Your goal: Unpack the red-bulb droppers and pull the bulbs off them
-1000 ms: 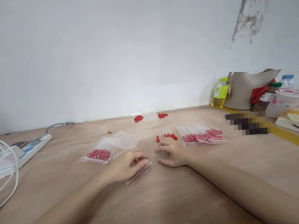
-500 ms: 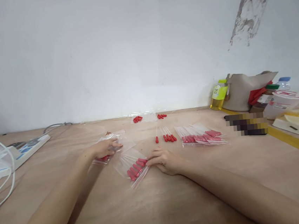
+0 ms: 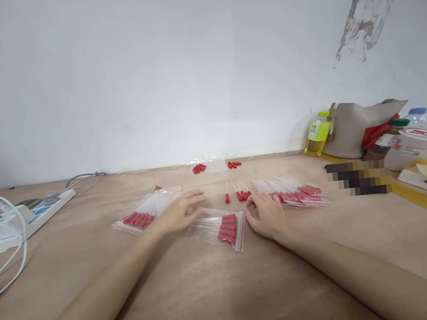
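Note:
My left hand (image 3: 184, 212) is open, its fingers spread forward and its thumb at the corner of a clear zip bag (image 3: 209, 238). Inside that bag lie several droppers with red bulbs (image 3: 227, 227) and thin pale stems, bulbs toward the zip end. To the right of the bag, my right hand (image 3: 267, 215) rests with loosely curved fingers apart, nothing visible in them. Its fingertips are beside several loose red-bulbed droppers (image 3: 241, 196); whether they touch is unclear. A single loose dropper (image 3: 227, 198) lies a little to their left.
Another bag of droppers (image 3: 138, 218) lies left, and overlapping filled bags (image 3: 292, 197) lie right. Near the wall are loose red bulbs (image 3: 199, 168) by clear plastic. A power strip (image 3: 48, 213) stands left; a yellow-green bottle (image 3: 318, 135), grey bag (image 3: 354, 129) and tub (image 3: 416, 145) stand right.
The near bag of droppers has shifted right and turned, its zip end now facing right. My left hand has left the left bag and moved right; my right hand has moved right, off the near bag.

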`<state>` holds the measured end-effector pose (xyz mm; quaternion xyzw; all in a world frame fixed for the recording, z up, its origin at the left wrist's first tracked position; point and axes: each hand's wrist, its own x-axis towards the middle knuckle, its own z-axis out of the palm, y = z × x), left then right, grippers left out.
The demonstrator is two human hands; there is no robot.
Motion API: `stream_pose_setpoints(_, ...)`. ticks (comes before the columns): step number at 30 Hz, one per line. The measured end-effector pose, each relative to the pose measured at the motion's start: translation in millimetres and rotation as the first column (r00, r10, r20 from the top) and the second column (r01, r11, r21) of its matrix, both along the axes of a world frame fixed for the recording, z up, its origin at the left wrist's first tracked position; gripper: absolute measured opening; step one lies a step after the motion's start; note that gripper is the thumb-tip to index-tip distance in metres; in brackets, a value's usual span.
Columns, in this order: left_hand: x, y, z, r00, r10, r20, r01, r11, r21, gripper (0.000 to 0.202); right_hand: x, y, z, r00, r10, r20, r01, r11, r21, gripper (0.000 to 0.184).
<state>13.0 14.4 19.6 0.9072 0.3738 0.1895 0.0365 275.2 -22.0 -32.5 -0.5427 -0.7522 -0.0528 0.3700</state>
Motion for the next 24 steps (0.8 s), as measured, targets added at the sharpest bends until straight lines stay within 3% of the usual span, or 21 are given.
stream_pose_setpoints(2, 25, -16, -12.1, 0.988, -0.145, -0.05, 0.142, 0.988, -0.06, 0.051, 0, -8, 5.5, 1.0, -0.015, 0.001, 0.015, 0.994, -0.11, 0.026)
stream_pose_setpoints(4, 40, -29, -23.4, 0.98, -0.176, -0.09, 0.166, 0.981, -0.102, 0.056, -2, -14, 9.3, 0.999, 0.044, -0.02, -0.048, 0.969, -0.244, 0.036)
stream_pose_setpoints(9, 51, -49, -42.3, 0.992, 0.081, -0.093, -0.087, 0.994, -0.063, 0.053, -13, -19, 13.4, 0.977, 0.096, -0.188, -0.184, 0.825, -0.534, 0.027)
stream_pose_setpoints(13, 56, -54, -44.0, 0.987, 0.159, -0.013, -0.158, 0.986, 0.06, 0.048, -17, -14, 9.5, 0.958, 0.083, -0.273, -0.235, 0.771, -0.591, 0.027)
stream_pose_setpoints(19, 55, -30, -39.7, 0.991, -0.028, 0.131, 0.011, 0.992, 0.122, 0.028, -23, -5, 4.4, 0.945, 0.033, -0.324, -0.235, 0.759, -0.607, 0.029)
stream_pose_setpoints(24, 50, -15, -36.8, 0.986, -0.164, 0.017, 0.16, 0.975, 0.157, 0.03, -30, -6, 7.6, 0.937, 0.04, -0.346, -0.258, 0.748, -0.611, 0.028)
